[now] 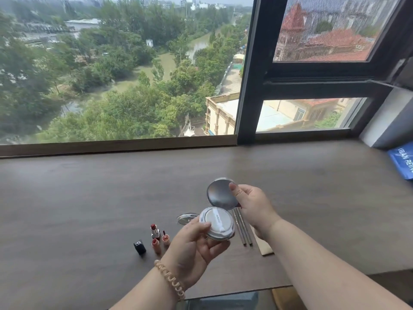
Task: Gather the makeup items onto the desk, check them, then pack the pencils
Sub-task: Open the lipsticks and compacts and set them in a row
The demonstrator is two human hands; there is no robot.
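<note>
A round silver cushion compact (218, 224) is held open above the brown desk (89, 198). My left hand (192, 245) grips its white-puffed base from below. My right hand (252, 204) holds the raised mirror lid (220, 194) by its edge. Two thin grey pencils (242, 229) lie side by side on the desk under the compact, partly hidden. To the left stand an open red lipstick (154, 230), its black cap (140, 247) and two small pink lip tints (160, 241). A flat round silver disc (187, 218) lies behind my left thumb.
A tan flat piece (266, 248) lies under my right wrist beside the pencils. A blue printed bag (402, 162) rests at the desk's far right. A large window runs along the desk's far edge. Below the near edge shows a glass surface (223, 302).
</note>
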